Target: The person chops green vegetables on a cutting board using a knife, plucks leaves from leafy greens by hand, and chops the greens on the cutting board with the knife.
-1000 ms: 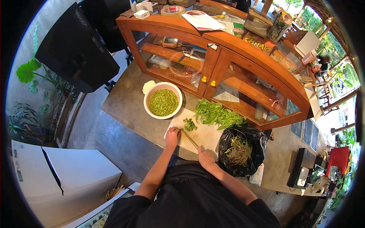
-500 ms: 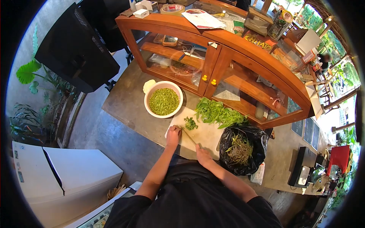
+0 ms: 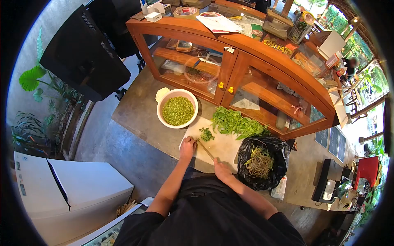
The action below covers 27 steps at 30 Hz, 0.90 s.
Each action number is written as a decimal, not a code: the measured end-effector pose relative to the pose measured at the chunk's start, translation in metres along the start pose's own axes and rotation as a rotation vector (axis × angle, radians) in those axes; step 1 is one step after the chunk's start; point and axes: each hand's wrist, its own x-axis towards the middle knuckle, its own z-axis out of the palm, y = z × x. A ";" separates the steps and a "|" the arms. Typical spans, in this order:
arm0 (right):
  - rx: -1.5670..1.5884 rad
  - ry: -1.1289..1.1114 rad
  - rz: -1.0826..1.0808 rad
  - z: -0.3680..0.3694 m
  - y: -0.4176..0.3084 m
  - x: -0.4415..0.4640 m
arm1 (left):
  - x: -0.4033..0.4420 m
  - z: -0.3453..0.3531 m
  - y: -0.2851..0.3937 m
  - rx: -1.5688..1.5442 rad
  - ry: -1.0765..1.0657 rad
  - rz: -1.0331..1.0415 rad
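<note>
My right hand [image 3: 222, 169] is closed round the handle of a knife [image 3: 206, 150], whose blade slants up and left across a white cutting board [image 3: 225, 149]. At the blade's tip, my left hand [image 3: 188, 146] rests on the board's left side with its fingers curled together. What those fingers hold, if anything, is hidden. Just beyond the blade lies a small heap of chopped greens [image 3: 206, 134]. A bunch of leafy greens [image 3: 237, 123] spreads over the board's far edge. Behind my left hand stands a pale bowl [image 3: 159, 115] filled with finely cut green pieces.
A black plastic bag [image 3: 280, 153] holding roots and stems stands right of the board. Behind the board rises a wooden glass-door cabinet [image 3: 225, 74], topped with papers and boxes. A white refrigerator [image 3: 90, 178] is at lower left, with a black speaker-like box [image 3: 84, 57] at upper left.
The view has shifted very slightly. Both hands and the knife stay in nearly the same place on the board.
</note>
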 end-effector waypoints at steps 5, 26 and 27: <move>0.058 -0.004 0.062 -0.009 -0.001 0.000 | -0.001 0.004 -0.003 0.012 0.019 0.031; -0.010 0.006 0.044 -0.002 -0.010 -0.005 | -0.001 -0.002 0.004 -0.029 0.071 0.044; -0.008 0.003 0.045 -0.001 -0.010 -0.003 | -0.003 0.000 0.002 -0.029 0.068 0.042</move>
